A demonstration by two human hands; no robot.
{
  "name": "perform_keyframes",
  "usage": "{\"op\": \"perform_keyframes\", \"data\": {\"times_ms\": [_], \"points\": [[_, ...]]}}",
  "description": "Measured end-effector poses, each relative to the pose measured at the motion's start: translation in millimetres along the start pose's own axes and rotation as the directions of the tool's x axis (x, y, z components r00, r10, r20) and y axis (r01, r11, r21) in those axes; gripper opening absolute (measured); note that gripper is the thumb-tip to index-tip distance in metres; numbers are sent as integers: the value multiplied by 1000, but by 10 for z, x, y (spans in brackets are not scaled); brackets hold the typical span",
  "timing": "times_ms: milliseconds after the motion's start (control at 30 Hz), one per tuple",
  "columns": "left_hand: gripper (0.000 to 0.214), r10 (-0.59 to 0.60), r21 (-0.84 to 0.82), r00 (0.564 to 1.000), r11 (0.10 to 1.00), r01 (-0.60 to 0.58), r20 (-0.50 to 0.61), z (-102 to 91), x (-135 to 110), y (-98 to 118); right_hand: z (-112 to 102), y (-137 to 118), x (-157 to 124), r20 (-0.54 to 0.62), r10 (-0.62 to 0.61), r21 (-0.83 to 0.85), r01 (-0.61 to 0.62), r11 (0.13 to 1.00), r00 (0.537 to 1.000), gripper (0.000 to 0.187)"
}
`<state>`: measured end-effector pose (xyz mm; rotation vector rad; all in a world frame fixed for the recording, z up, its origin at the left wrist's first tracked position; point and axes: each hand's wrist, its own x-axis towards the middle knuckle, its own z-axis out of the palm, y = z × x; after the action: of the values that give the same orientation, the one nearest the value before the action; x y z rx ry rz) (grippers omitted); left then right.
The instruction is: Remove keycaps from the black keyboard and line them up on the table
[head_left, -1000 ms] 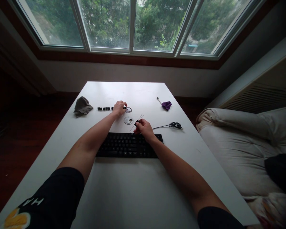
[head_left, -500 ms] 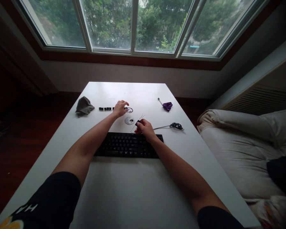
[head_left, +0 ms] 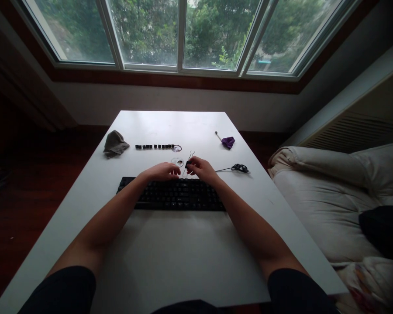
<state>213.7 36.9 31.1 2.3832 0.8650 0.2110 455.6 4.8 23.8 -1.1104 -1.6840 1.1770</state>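
Note:
A black keyboard (head_left: 170, 195) lies across the middle of the white table (head_left: 190, 253). My right hand (head_left: 201, 169) hovers over its far edge, pinched on a wire keycap puller (head_left: 188, 162) that sticks up toward the window. My left hand (head_left: 162, 171) rests just beside it over the keyboard's far edge, fingers curled with nothing visible in them. A row of several black keycaps (head_left: 154, 146) lies farther back on the table.
A grey cloth (head_left: 114, 143) sits at the back left. A round cable grommet lid (head_left: 177, 161) and its hole (head_left: 176, 148) are behind the keyboard. A purple brush (head_left: 227, 141) and the coiled black cable (head_left: 239, 168) lie to the right. A pale sofa (head_left: 334, 196) flanks the table.
My left hand left the row of keycaps and drew back to the keyboard's far edge beside the right hand. The row now shows more keycaps. The right hand stayed on the puller.

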Motion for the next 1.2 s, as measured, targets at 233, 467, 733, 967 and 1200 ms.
{"op": "perform_keyframes", "data": {"times_ms": [233, 467, 733, 967, 1200], "points": [[21, -16, -52, 1000, 999, 15, -18, 129, -116, 97, 150, -52, -76, 30, -76, -168, 79, 983, 997, 12], [25, 2, -96, 998, 995, -8, -69, 188, -147, 93, 112, -248, -156, 178, -177, -274, 221, 936, 968, 9], [29, -2, -119, 999, 993, -4, -51, 203, -169, 81, 129, -187, -121, 42, -79, -231, 86, 969, 996, 6], [29, 1, -127, 999, 992, -7, -46, 193, -172, 84, 127, -174, -121, 95, -117, -297, 140, 945, 989, 6], [22, 12, -93, 990, 995, -25, -143, 216, -167, 138, 94, -218, -176, 272, -238, -384, 332, 862, 932, 14]]}}
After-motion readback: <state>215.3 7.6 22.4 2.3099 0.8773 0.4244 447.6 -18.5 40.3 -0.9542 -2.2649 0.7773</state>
